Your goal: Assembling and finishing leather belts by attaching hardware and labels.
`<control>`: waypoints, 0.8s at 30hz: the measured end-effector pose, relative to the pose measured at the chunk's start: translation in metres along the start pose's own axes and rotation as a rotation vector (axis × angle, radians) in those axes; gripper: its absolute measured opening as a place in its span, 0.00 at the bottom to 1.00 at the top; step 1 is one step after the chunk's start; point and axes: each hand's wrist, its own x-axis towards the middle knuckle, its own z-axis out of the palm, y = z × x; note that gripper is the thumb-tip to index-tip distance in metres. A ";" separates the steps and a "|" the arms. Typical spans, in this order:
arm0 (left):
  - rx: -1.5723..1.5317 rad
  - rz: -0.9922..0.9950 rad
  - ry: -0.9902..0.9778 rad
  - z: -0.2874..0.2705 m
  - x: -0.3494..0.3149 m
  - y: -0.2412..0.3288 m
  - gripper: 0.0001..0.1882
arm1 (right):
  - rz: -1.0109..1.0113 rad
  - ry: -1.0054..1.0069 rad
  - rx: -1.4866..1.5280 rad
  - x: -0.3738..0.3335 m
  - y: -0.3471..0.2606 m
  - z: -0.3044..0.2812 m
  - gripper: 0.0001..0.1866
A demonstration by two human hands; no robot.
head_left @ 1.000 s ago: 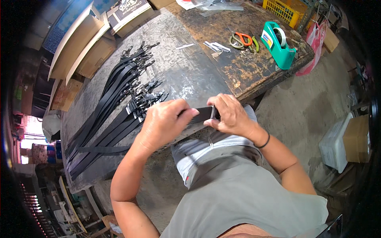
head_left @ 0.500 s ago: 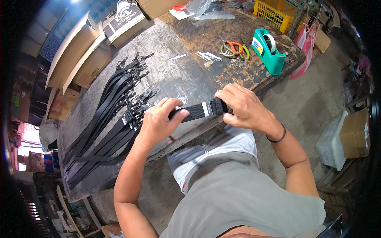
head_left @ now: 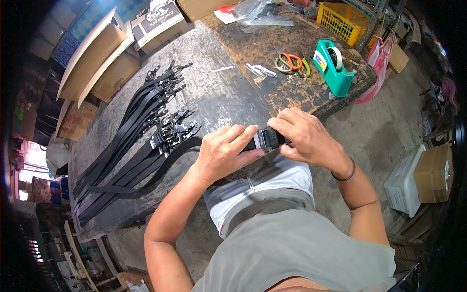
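Note:
A black webbing strap (head_left: 273, 137) with a pale label band is stretched between my two hands at the near edge of the table. My left hand (head_left: 224, 150) is closed on it, thumb below and fingers above, left of the label. Close by, my right hand (head_left: 306, 135) pinches the thicker, folded end, whose far part its fingers hide. From my left hand the strap's tail appears to curve back over the table. Left of my hands lie several black straps (head_left: 127, 138) in two bundles, their dark buckles and clips (head_left: 171, 131) gathered toward the middle.
On the worn table (head_left: 228, 44) are white strips (head_left: 260, 70), orange-handled scissors (head_left: 293, 61), a green tape dispenser (head_left: 333, 68) and plastic bags (head_left: 262, 14). Cardboard boxes (head_left: 114, 73) stand at the left edge. A yellow crate (head_left: 338, 23) sits at the back right, a white bin (head_left: 401, 182) on the floor.
My left hand has slid right along the strap, closer to my right hand, covering more of it. The tail behind it now arcs over the table. My right hand keeps its grip.

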 end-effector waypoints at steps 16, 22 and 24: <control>-0.309 -0.309 -0.166 -0.012 -0.001 -0.009 0.10 | 0.071 -0.028 0.181 -0.008 0.013 0.019 0.31; -0.316 -0.314 -0.151 -0.011 0.013 0.010 0.11 | -0.015 0.142 0.154 -0.003 -0.011 0.049 0.35; -0.304 -0.393 -0.168 -0.012 0.015 0.019 0.11 | -0.009 0.217 0.199 -0.001 -0.013 0.065 0.29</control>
